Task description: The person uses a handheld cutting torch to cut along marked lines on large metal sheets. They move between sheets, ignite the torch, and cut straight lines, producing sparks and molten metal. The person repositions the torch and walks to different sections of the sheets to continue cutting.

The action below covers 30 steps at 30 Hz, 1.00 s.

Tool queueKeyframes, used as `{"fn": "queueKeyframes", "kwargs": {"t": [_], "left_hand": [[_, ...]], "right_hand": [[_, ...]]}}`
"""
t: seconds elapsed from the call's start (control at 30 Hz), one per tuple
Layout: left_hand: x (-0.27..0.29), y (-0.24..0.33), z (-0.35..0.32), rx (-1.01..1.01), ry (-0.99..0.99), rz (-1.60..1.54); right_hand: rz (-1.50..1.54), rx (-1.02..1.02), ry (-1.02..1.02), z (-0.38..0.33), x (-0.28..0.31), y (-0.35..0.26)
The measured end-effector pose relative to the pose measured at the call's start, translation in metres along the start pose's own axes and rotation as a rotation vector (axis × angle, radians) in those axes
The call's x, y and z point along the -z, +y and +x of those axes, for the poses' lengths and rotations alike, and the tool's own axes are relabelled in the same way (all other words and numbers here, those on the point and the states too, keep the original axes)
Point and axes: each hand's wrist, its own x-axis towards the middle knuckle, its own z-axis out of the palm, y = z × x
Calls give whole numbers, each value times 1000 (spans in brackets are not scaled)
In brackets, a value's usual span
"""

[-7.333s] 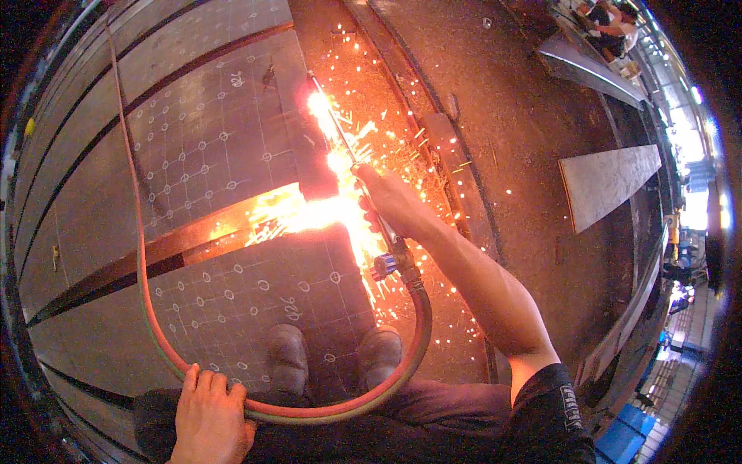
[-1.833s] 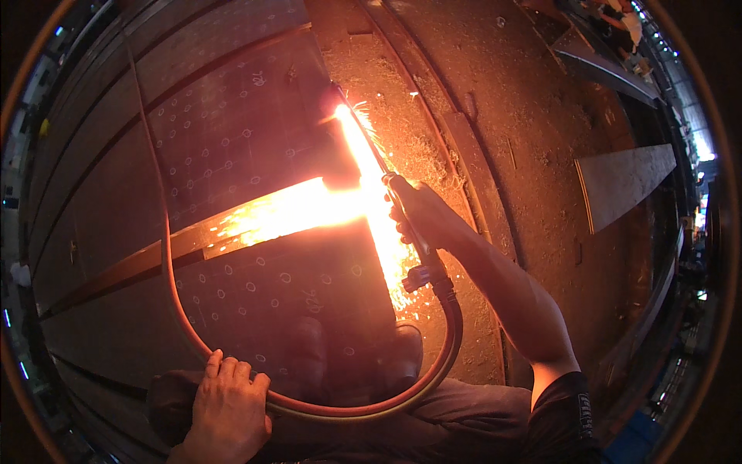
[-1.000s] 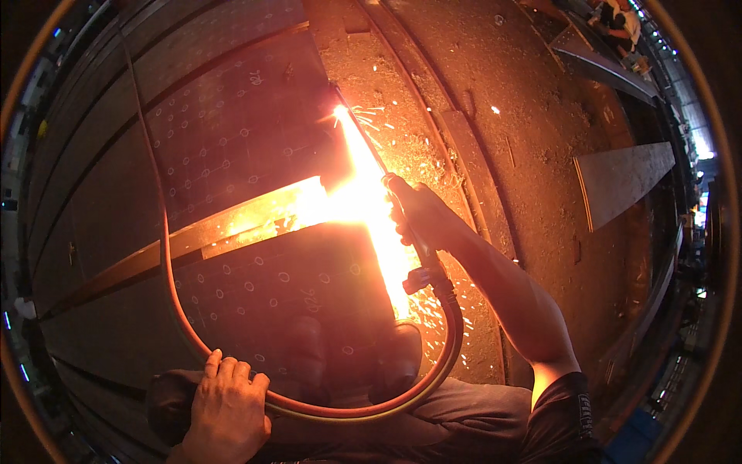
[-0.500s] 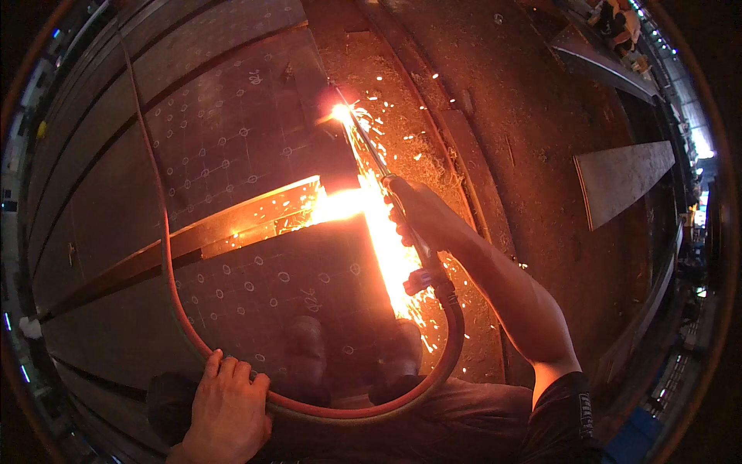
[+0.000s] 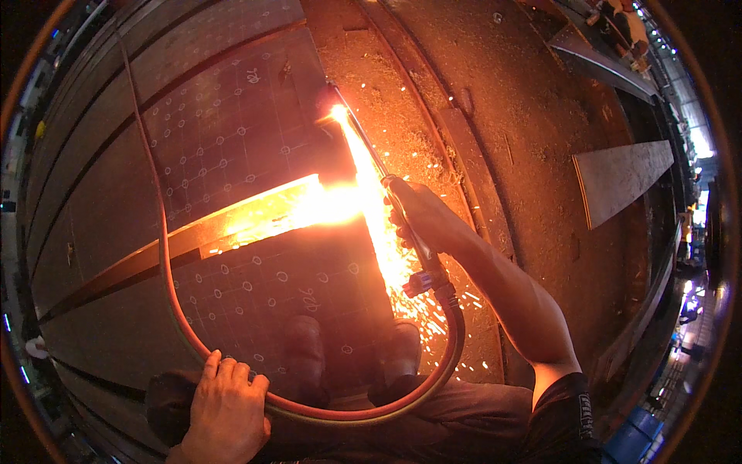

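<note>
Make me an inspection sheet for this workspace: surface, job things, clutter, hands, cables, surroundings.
Surface: dark plates with white marks.
Job things: torch, bright glow near its tip; sparks scattered.
Clutter: pale plate on the floor, right.
Hands: left hand closed over hoses; right hand gripping torch.
Cables: hoses loop from torch to left hand, then run toward upper left.
Surroundings: person upper right; blue container lower right.

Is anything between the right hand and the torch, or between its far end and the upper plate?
Nothing visible separates the right hand from the torch it grips; glare hides whether anything separates its far end from the upper plate.
</note>
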Motion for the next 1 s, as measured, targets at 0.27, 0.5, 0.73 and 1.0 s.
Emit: {"fn": "queueKeyframes", "kwargs": {"t": [0.27,0.5,0.73,1.0], "left_hand": [[2,0,0,1,-23,-22],[3,-1,0,-5,-16,-15],[2,-1,-1,-7,-29,3],[1,-2,-1,-28,-20,45]], "right_hand": [[-42,22,-19,1,7,7],[-17,22,16,-6,-1,-2],[-12,13,20,-5,-2,1],[-7,35,28,-5,-2,2]]}}
